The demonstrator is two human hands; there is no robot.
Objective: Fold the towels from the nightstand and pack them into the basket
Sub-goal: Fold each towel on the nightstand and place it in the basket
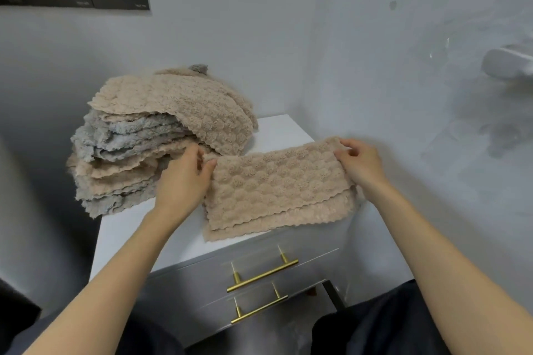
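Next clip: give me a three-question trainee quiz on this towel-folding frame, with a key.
1. True or false: the beige scalloped fleece towel on the white nightstand already lies doubled over, with two layers showing at its near edge.
2. Multiple choice: where do the left hand and right hand grip that towel? A) its two far corners B) its near edge C) its middle
3. Fill in: the pile of loose towels mixes beige ones with ___ ones.

Key: 1 true; 2 A; 3 grey.
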